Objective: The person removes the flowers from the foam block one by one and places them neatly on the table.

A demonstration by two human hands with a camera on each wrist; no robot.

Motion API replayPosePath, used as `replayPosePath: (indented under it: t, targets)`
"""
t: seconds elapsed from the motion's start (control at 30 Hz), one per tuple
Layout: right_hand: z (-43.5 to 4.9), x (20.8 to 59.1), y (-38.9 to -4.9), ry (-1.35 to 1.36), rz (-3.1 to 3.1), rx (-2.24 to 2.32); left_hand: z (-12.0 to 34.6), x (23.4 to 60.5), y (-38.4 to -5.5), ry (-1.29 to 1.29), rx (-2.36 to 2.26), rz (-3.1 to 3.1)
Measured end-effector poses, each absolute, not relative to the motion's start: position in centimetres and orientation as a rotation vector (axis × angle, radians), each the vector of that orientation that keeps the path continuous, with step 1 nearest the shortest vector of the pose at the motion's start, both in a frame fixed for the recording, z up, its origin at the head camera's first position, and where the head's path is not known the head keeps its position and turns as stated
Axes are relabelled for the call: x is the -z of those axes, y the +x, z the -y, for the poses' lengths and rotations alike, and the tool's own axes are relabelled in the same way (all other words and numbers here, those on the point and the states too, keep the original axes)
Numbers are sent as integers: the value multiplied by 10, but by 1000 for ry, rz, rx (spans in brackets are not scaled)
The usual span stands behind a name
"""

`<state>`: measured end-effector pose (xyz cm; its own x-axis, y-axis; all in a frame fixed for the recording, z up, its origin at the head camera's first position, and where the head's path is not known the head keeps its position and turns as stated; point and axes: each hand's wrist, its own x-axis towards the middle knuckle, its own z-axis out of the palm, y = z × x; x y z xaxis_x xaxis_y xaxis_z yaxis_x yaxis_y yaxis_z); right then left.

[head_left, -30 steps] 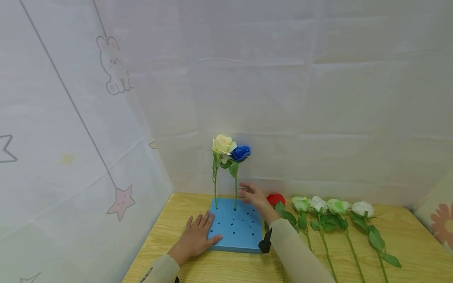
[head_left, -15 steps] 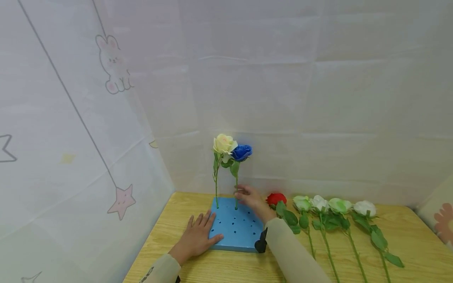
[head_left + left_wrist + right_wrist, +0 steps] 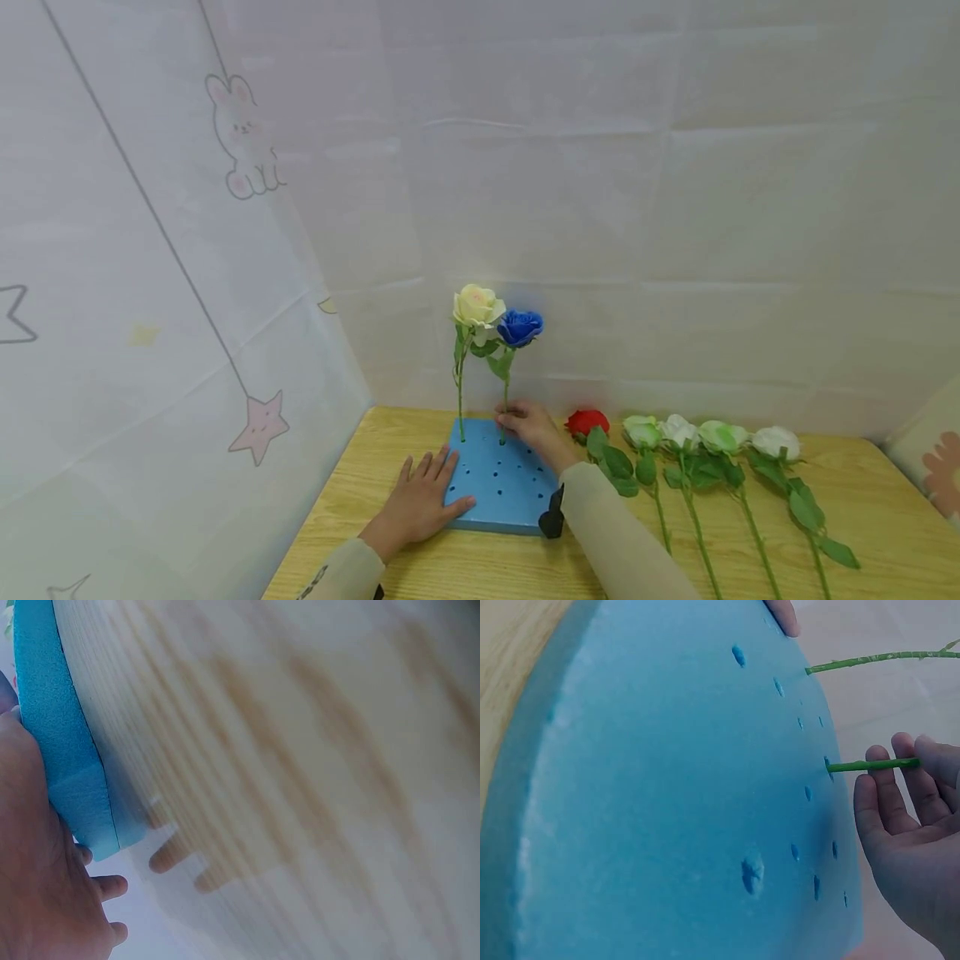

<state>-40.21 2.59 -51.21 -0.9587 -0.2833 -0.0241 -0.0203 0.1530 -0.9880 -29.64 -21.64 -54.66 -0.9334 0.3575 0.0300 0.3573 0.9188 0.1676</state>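
A blue foam block (image 3: 502, 508) dotted with small holes lies on the wooden table. Two artificial roses stand in its far part: a cream rose (image 3: 477, 307) on the left and a blue rose (image 3: 521, 328) beside it. Low on the blue rose's green stem (image 3: 874, 764), my right hand (image 3: 536, 431) pinches between thumb and fingers, just above the hole it stands in. My left hand (image 3: 420, 502) rests spread along the block's left side, its thumb over the near left corner. In the left wrist view that hand (image 3: 45, 847) lies against the block's edge.
To the right, a red rose (image 3: 587, 422) and several white and pale green roses (image 3: 723, 436) lie in a row, stems toward the near edge. Behind the table hangs a pale cloth wall (image 3: 675, 208); another with printed figures (image 3: 243, 133) closes off the left.
My right hand has moved left to the blue rose's stem and taken hold of it. The blue bloom has shifted slightly right, away from the cream one. My left hand has stayed on the block.
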Motion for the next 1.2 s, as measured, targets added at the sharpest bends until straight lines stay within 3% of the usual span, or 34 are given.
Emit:
replayPosePath:
  t: [0.43, 1.2]
  targets:
    - [-29, 507, -397, -243, -2270, 1899, 215, 544, -294, 589, -297, -3077]
    - [-47, 482, -389, -411, -2169, 2021, 216, 547, -294, 605, -312, -3096]
